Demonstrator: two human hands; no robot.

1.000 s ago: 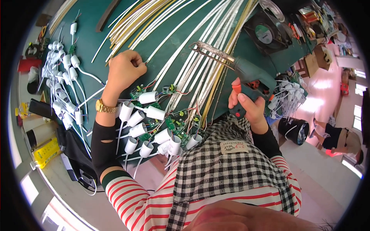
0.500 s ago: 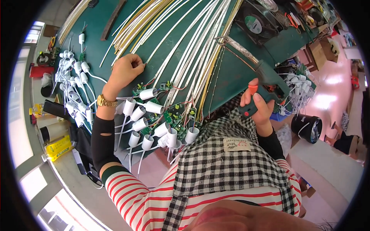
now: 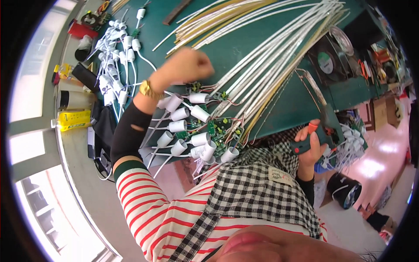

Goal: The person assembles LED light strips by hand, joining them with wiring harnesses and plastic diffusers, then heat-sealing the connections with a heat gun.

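My right hand is wrapped round the handle of a dark green soldering gun with an orange trigger. Its thin bent tip rises beside the bundle of strips. Blurred by motion, my left hand is curled closed above the green table, near the ends of the long narrow white strips. What its fingers hold, if anything, is hidden. Below it lies a cluster of small green circuit boards with red and white wires, and white plastic cylinders on white cords. The wires run to the strip ends.
More white and yellowish strips lie at the far side. A second pile of corded white cylinders sits at the left. At the right are a black fan, more corded cylinders and a black bucket. A yellow bottle stands at the left.
The view has turned, so the table's things sit farther right. My left hand has moved away from the strip end and is now blurred. The soldering gun stays in my right hand.
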